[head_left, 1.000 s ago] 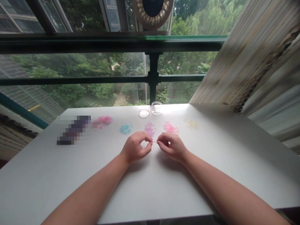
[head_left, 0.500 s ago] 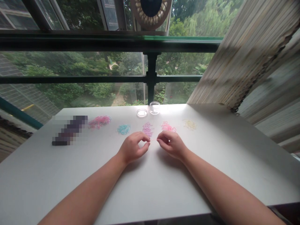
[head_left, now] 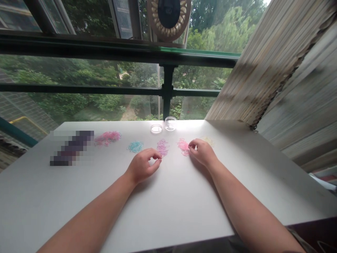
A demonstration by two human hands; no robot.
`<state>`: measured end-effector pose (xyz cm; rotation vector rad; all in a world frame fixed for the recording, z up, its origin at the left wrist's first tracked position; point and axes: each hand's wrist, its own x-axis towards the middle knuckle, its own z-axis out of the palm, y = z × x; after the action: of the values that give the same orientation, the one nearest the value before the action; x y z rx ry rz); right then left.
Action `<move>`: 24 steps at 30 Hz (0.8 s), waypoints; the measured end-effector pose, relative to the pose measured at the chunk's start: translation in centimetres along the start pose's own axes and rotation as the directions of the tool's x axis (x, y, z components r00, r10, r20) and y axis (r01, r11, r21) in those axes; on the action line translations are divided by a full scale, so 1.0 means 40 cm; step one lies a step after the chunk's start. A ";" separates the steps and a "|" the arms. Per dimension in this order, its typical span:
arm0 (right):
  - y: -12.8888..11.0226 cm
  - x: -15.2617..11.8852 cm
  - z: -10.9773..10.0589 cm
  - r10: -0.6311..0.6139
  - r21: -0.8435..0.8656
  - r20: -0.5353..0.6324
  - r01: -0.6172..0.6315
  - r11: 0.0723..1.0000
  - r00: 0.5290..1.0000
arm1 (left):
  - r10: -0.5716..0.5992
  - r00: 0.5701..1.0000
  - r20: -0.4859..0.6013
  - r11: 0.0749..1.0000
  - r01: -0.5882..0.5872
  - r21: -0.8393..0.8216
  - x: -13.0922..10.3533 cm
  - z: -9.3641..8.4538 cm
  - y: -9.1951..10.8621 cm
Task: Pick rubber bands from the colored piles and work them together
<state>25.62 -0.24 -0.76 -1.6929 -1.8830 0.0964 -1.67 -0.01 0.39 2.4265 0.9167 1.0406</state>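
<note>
My left hand (head_left: 144, 163) is closed in a pinch just below the pile of purple rubber bands (head_left: 162, 147). A thin, pale bit of rubber band shows faintly at its fingertips. My right hand (head_left: 202, 151) pinches at the right edge of the pink rubber band pile (head_left: 182, 147); what lies between its fingertips is too small to make out. Beyond that hand, partly covered by it, are pale yellow rubber bands (head_left: 209, 141). Left of the purple ones lies a blue pile (head_left: 135, 146), and farther left a larger pink mixed pile (head_left: 108, 137).
A clear round container (head_left: 170, 124) and a shallow clear lid (head_left: 156, 129) stand at the back of the white table (head_left: 168, 211). A blurred-out dark object (head_left: 72, 148) lies at the left. Behind are a window railing (head_left: 167, 88), a fan (head_left: 170, 19) and a curtain (head_left: 244, 77).
My right hand has moved away from my left, rightward to the pink pile. The thin pinkish strand between both hands no longer spans them. My left hand keeps its pinch; the view has shifted slightly.
</note>
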 end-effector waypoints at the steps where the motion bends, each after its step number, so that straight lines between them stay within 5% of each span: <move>1: -0.002 0.000 -0.001 0.007 -0.012 -0.003 -0.007 1.000 1.000 | 0.001 1.000 -0.002 1.000 -0.001 0.000 0.000 0.000 -0.001; 12: 0.001 0.000 -0.008 0.032 -0.051 0.009 -0.031 0.998 0.999 | -0.001 1.000 0.010 1.000 0.001 0.004 -0.001 0.001 -0.004; 18: -0.004 0.000 -0.015 0.049 -0.004 -0.081 -0.049 0.999 0.995 | -0.013 1.000 -0.002 0.999 0.013 0.046 -0.003 -0.018 -0.015; 21: -0.026 -0.008 -0.019 0.025 0.093 -0.092 -0.016 0.996 0.995 | -0.048 0.992 -0.117 0.993 0.060 0.104 0.004 -0.062 -0.048; 24: -0.065 -0.028 -0.015 -0.086 0.230 0.045 0.074 0.970 0.995 | -0.112 0.935 -0.336 0.968 0.179 0.177 0.001 -0.137 -0.104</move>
<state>23.64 -1.95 0.44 -1.4714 -1.8975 0.3177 -7.49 3.39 1.88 2.3383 1.3533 1.3745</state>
